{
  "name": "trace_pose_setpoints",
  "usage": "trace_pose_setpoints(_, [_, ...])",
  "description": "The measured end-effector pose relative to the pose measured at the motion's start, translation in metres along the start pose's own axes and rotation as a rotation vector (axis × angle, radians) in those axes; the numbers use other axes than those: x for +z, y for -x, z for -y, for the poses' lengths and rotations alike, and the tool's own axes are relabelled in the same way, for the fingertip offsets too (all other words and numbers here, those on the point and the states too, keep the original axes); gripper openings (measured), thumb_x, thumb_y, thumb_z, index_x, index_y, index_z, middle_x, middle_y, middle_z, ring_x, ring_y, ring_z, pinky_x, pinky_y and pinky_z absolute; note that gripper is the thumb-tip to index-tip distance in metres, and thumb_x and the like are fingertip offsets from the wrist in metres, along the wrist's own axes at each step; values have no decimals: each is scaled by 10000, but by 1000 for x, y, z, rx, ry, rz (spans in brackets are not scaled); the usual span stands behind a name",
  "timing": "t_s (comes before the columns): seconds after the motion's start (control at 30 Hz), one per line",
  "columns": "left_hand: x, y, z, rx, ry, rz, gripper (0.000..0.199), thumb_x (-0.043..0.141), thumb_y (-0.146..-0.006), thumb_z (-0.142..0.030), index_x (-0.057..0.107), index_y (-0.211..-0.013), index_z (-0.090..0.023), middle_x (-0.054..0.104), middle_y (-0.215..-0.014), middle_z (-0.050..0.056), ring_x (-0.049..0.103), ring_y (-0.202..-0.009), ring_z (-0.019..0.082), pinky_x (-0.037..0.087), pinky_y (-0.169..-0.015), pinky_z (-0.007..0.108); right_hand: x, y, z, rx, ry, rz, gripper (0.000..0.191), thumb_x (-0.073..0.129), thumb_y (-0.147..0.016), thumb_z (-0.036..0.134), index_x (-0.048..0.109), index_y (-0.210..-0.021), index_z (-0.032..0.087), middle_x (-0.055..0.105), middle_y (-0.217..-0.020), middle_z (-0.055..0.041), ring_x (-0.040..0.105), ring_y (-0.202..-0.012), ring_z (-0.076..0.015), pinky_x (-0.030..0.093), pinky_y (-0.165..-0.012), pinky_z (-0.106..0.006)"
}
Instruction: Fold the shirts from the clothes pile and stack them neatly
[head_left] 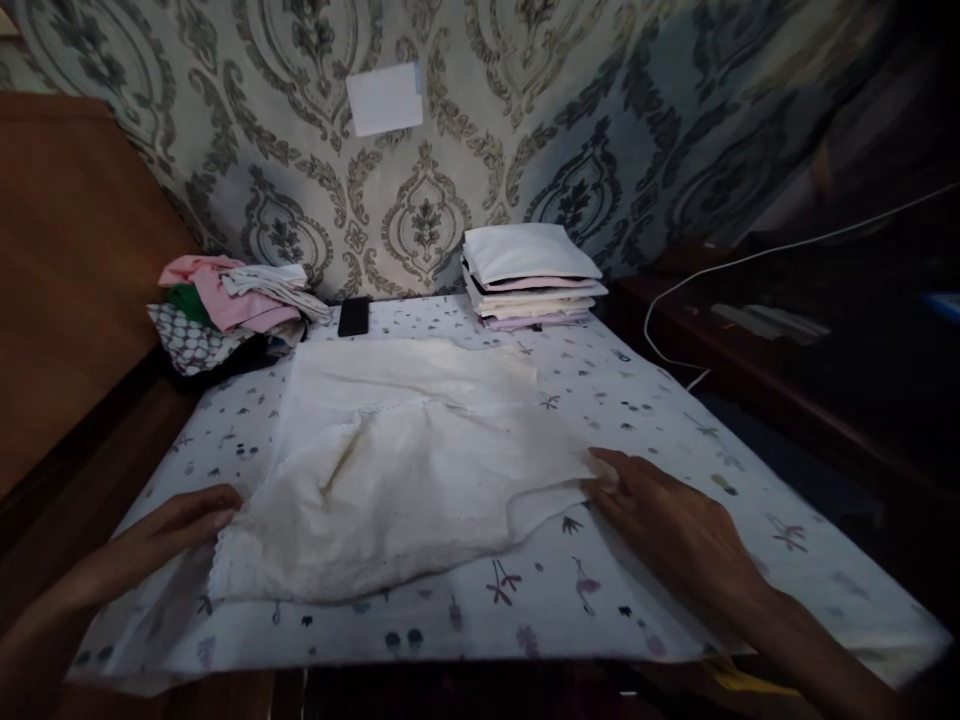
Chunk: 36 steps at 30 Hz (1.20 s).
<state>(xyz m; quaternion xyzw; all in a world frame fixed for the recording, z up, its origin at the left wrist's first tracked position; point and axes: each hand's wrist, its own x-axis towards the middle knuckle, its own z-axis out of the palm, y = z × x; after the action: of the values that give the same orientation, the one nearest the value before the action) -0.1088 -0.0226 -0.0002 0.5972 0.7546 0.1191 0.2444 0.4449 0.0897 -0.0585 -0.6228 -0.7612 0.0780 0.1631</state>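
A thin white garment (427, 490) with a lace edge lies spread out and partly folded over on the table, with a crease left of its middle. My left hand (195, 515) is closed at the garment's lace-trimmed left edge, thumb and fingers pinched together there. On the other side, my right hand (667, 510) grips the garment's right end between thumb and fingers. The cloth between both hands lies mostly flat, slightly wrinkled. Part of the right fingers is hidden under the hand.
A patterned cloth (525, 635) covers the table. Behind the garment are a neat stack of folded clothes (532, 275), a black phone (354, 317) and a loose heap of clothes (229, 310). Wooden furniture (82, 270) stands left; a white cable (780, 250) hangs right.
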Motion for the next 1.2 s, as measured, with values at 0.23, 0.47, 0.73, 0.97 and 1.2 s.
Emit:
trace_pose_setpoints(0.23, [10,-51,-32,152,-28,-59,467,435,-890,-656,628,-938,-233,707,-815,27,657,-744,215,521,-666,286,-11,-36,36,-225,-41,-5,338,440,-915,351,683,-1134,268,662,-1081,-102,665,-938,-270,544,-680,-361])
trace_pose_setpoints(0.47, [27,-136,-96,421,-526,-132,384,443,-886,-242,619,-1225,-208,665,-1261,122,614,-1147,286,482,-950,424,26,-145,62,-348,-104,47,280,478,-926,205,666,-1131,179,654,-1196,-131,599,-1143,-270,477,-992,-389])
trace_pose_setpoints(0.73, [22,-160,-104,467,-793,-90,287,397,-885,-69,647,-939,-198,703,-1024,111,661,-975,267,466,-852,408,51,-233,49,-241,35,119,388,549,-902,235,609,-1281,175,623,-1324,-149,532,-1253,-317,394,-1048,-464])
trace_pose_setpoints(0.97, [10,-154,-55,475,-634,-111,235,448,-852,-111,647,-885,-232,667,-968,70,626,-940,253,451,-790,352,61,-238,34,-371,44,169,390,589,-899,327,657,-1251,172,628,-1279,-171,555,-1200,-343,402,-1007,-498])
trace_pose_setpoints(1.2, [24,-171,-44,470,-649,-45,255,421,-849,-65,627,-859,-215,656,-934,74,607,-905,241,414,-762,349,60,-257,77,-364,27,150,238,591,-918,346,741,-978,172,701,-1106,-137,594,-1096,-302,414,-928,-387])
